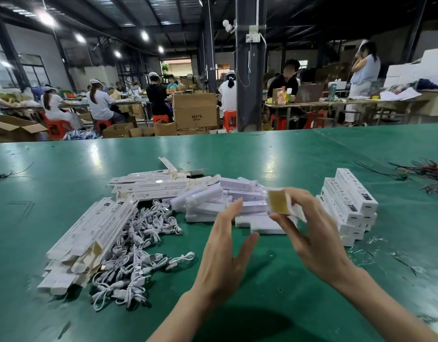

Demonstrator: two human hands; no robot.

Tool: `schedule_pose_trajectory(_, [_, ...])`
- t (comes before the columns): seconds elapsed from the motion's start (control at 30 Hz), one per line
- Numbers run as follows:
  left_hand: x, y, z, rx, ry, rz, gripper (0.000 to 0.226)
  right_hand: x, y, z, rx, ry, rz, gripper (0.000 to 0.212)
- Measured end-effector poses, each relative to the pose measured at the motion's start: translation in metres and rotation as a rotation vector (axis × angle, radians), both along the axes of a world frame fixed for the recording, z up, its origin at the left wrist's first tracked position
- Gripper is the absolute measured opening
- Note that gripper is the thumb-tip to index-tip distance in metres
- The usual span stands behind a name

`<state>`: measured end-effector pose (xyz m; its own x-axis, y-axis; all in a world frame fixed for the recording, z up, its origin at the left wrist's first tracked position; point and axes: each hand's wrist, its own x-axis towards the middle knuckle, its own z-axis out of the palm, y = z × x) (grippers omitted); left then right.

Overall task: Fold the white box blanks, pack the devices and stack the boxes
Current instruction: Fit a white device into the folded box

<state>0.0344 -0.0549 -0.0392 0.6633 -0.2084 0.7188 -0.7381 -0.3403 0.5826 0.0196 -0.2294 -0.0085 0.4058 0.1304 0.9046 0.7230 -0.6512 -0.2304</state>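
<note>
My right hand (309, 225) holds a white box (283, 202) above the table, its open brown end facing me, fingers curled round its sides. My left hand (227, 243) hovers just left of it with straight fingers, holding nothing. Behind my hands lies a heap of white bar-shaped devices (213, 201). A stack of closed white boxes (348, 206) stands to the right. Flat white box blanks (89, 233) lie in a pile at the left, with more blanks (148, 183) behind them.
A tangle of white cables (139, 255) lies between the blanks and my left hand. Loose dark wires (425, 171) sit at the far right of the green table (287, 154). Beyond the table, people work at benches among cardboard cartons (195, 111).
</note>
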Motion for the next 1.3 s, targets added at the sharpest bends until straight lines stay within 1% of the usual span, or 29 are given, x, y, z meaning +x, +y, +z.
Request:
schedule_pose_trajectory(0.07, [-0.002, -0.001, 0.001, -0.029, -0.122, -0.023, 0.058, 0.001, 0.0, -0.006, -0.038, 0.07, 0.059, 0.058])
schedule_pose_trajectory(0.13, [-0.005, -0.002, 0.002, -0.063, -0.161, -0.052, 0.057, 0.001, 0.001, -0.013, -0.064, 0.109, 0.125, 0.062])
schedule_pose_trajectory(0.2, [-0.006, -0.004, 0.002, -0.084, -0.158, -0.062, 0.056, 0.001, 0.002, -0.016, -0.074, 0.126, 0.173, 0.062])
schedule_pose_trajectory(0.27, [-0.007, -0.004, 0.003, -0.103, -0.158, -0.065, 0.055, 0.002, 0.004, -0.016, -0.076, 0.161, 0.227, 0.058])
schedule_pose_trajectory(0.33, [-0.008, -0.002, 0.004, -0.118, -0.183, -0.074, 0.048, 0.002, 0.006, -0.016, -0.062, 0.202, 0.283, 0.053])
schedule_pose_trajectory(0.4, [-0.009, -0.002, 0.006, -0.149, -0.188, -0.097, 0.04, 0.003, 0.007, -0.017, -0.04, 0.241, 0.309, 0.054])
schedule_pose_trajectory(0.53, [-0.012, -0.004, 0.011, -0.275, -0.106, -0.181, 0.017, 0.002, 0.005, -0.022, -0.001, 0.339, 0.351, 0.061])
schedule_pose_trajectory(0.67, [-0.015, -0.004, 0.013, -0.334, -0.049, -0.226, 0.004, 0.001, 0.004, -0.024, -0.012, 0.373, 0.377, 0.064])
schedule_pose_trajectory(0.8, [-0.02, -0.005, 0.016, -0.426, 0.063, -0.293, 0.007, -0.001, 0.005, -0.021, 0.015, 0.391, 0.398, 0.07])
schedule_pose_trajectory(0.87, [-0.024, -0.005, 0.02, -0.489, 0.113, -0.314, 0.008, -0.003, 0.005, -0.02, 0.017, 0.388, 0.408, 0.068])
schedule_pose_trajectory(0.93, [-0.027, -0.004, 0.023, -0.55, 0.138, -0.308, 0.005, -0.005, 0.007, -0.019, 0.034, 0.395, 0.432, 0.055])
schedule_pose_trajectory(1.03, [-0.028, -0.003, 0.027, -0.662, 0.227, -0.339, 0.015, -0.008, 0.009, -0.019, 0.033, 0.395, 0.41, 0.039])
schedule_pose_trajectory(1.1, [-0.027, -0.002, 0.029, -0.645, 0.235, -0.321, 0.02, -0.008, 0.01, -0.018, 0.025, 0.407, 0.394, 0.036])
schedule_pose_trajectory(1.2, [-0.025, -0.002, 0.03, -0.58, 0.242, -0.317, 0.012, -0.009, 0.01, -0.016, 0.024, 0.415, 0.372, 0.039])
schedule_pose_trajectory(1.3, [-0.025, -0.002, 0.03, -0.567, 0.275, -0.335, 0.015, -0.011, 0.009, -0.015, 0.01, 0.418, 0.346, 0.04])
